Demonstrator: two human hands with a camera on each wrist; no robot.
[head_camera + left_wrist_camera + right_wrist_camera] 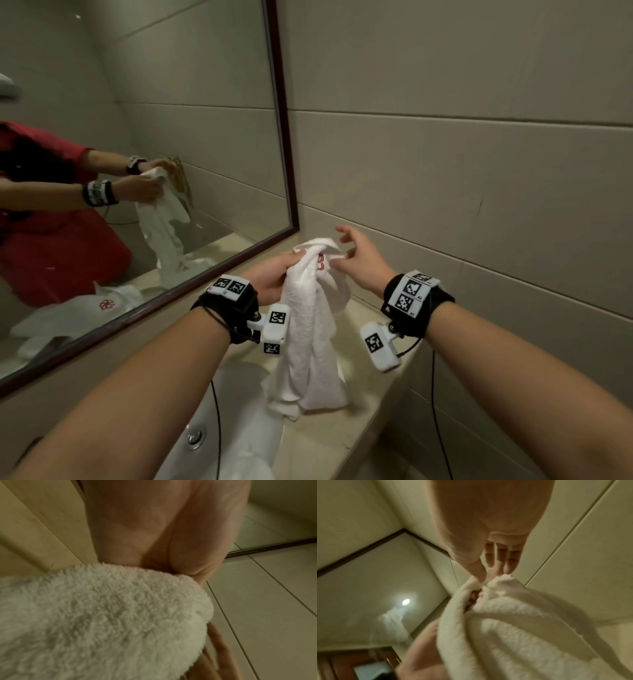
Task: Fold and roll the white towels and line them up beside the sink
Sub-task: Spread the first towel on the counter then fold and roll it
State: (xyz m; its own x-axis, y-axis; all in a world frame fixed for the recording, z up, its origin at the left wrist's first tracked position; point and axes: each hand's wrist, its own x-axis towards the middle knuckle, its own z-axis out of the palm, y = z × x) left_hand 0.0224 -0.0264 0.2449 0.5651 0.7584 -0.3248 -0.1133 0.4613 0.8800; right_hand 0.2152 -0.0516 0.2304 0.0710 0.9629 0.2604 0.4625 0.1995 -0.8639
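Note:
A white towel (310, 342) with a red logo hangs bunched from my left hand (274, 272), which grips its top; the lower end rests on the beige counter (363, 411). My right hand (342, 258) is just right of it, thumb and a finger pinching the towel's upper edge while the other fingers spread. In the left wrist view the fluffy towel (102, 615) fills the frame below my palm. The right wrist view shows my fingertips (498, 568) meeting on the towel (505, 628) edge.
A white sink (205, 411) with a metal drain knob (195, 437) lies below left, with more white cloth (253, 445) draped in it. The framed mirror (137, 171) stands at the left, a tiled wall (479, 171) behind and to the right.

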